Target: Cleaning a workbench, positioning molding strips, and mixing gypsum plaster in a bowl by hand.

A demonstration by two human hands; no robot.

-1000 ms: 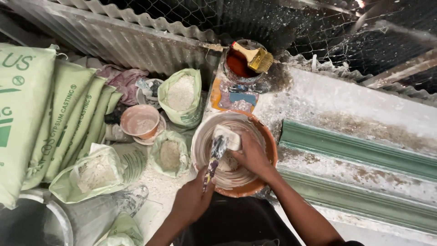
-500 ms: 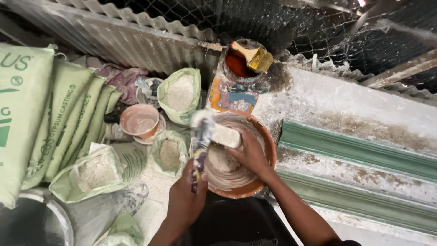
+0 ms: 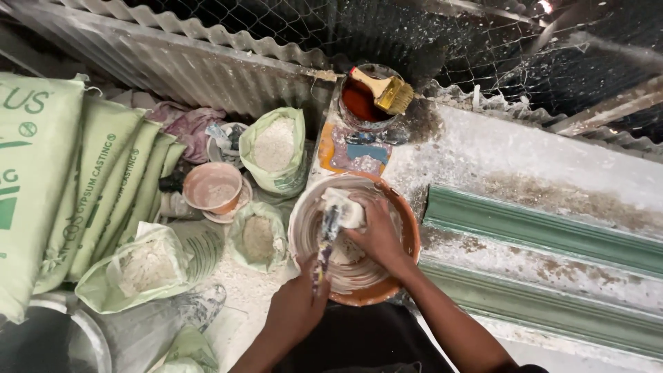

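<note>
I am gripping a plaster-caked scraper [image 3: 324,242] in my left hand [image 3: 297,311], fingers closed on its handle. My right hand [image 3: 376,235] is clutching a white lump [image 3: 343,207] inside the orange bowl [image 3: 412,235], brush tin [image 3: 366,103] at 12 o'clock.

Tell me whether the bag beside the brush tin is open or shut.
Open. The bag has its mouth rolled back, and white powder shows inside it, left of the tin.
</note>
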